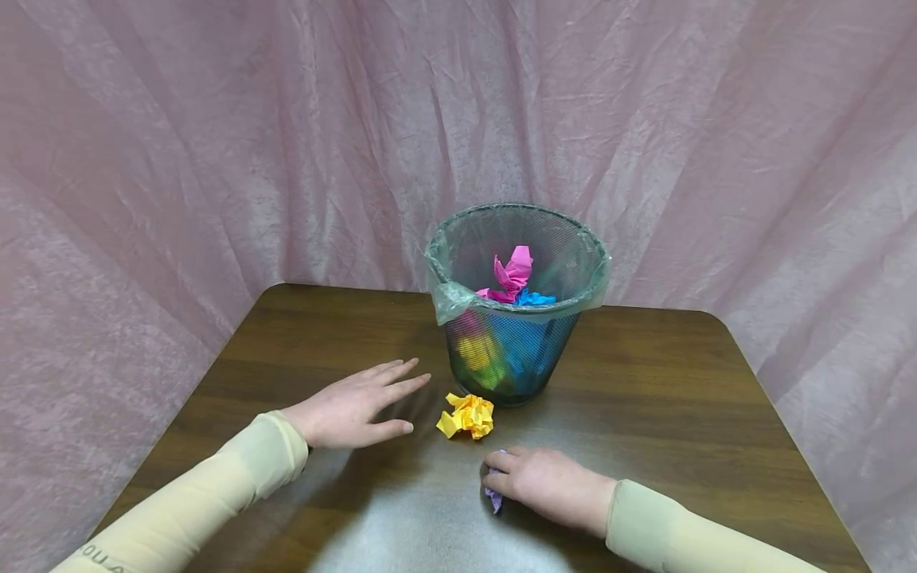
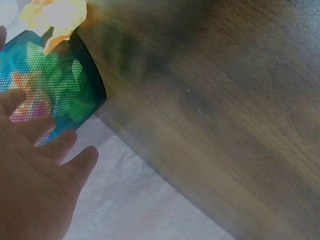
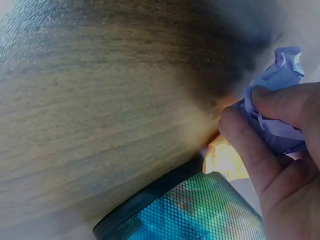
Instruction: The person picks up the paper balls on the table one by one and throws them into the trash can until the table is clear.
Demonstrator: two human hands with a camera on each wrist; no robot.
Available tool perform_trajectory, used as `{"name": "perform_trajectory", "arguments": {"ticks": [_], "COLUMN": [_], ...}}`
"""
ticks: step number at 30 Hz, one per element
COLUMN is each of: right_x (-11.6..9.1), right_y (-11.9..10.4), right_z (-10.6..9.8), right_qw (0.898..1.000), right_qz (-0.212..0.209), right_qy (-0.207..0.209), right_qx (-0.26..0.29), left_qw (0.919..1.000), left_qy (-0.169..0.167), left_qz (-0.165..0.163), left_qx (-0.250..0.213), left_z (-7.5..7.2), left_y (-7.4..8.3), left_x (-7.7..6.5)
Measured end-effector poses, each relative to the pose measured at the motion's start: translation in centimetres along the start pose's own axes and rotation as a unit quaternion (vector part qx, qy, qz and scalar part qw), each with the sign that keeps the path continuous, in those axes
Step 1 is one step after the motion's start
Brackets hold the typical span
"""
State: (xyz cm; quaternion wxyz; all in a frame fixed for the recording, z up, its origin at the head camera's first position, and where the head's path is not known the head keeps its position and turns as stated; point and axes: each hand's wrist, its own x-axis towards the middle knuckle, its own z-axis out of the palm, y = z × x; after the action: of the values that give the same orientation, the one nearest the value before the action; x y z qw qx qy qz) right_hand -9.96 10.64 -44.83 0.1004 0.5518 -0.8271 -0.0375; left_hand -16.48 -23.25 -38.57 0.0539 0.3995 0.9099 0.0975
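Observation:
My right hand (image 1: pixel 555 484) pinches a crumpled purple paper ball (image 1: pixel 494 495) between thumb and fingers, low over the front middle of the table. In the right wrist view the purple paper (image 3: pixel 277 80) sticks out past the thumb. My left hand (image 1: pixel 351 406) holds nothing and hovers above the table with fingers spread, left of a crumpled yellow paper ball (image 1: pixel 469 415). That yellow ball lies just in front of a mesh wastebasket (image 1: pixel 559 350) lined with a clear bag. Inside the basket are crumpled papers, with a pink one (image 1: pixel 516 270) and a blue one (image 1: pixel 533 298) on top.
The basket stands upright near the back of the dark wooden table (image 1: pixel 666 398). The liner bag (image 1: pixel 454 302) folds over its rim. A pink curtain (image 1: pixel 358 143) hangs behind the table and along its sides.

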Motion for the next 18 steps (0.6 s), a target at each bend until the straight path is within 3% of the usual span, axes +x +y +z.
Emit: {"name": "perform_trajectory", "arguments": {"ticks": [5, 11, 18], "right_x": [-0.4, -1.7, -3.9], "right_y": [0.4, 1.1, 2.5], "right_z": [-0.6, -1.9, -3.1], "right_qw": [1.0, 0.998, 0.993], "right_qz": [0.009, 0.032, 0.074], "right_qy": [0.012, 0.026, 0.061], "right_qx": [0.017, 0.047, 0.064], "left_qw": [0.9999, 0.9974, 0.9942], "left_qy": [0.003, 0.02, 0.028], "left_qz": [0.011, 0.056, 0.09], "left_qx": [0.011, 0.041, 0.05], "left_z": [-0.1, -0.1, -0.5], "left_y": [0.4, 1.4, 3.4], "left_x": [0.3, 0.6, 0.9]}}
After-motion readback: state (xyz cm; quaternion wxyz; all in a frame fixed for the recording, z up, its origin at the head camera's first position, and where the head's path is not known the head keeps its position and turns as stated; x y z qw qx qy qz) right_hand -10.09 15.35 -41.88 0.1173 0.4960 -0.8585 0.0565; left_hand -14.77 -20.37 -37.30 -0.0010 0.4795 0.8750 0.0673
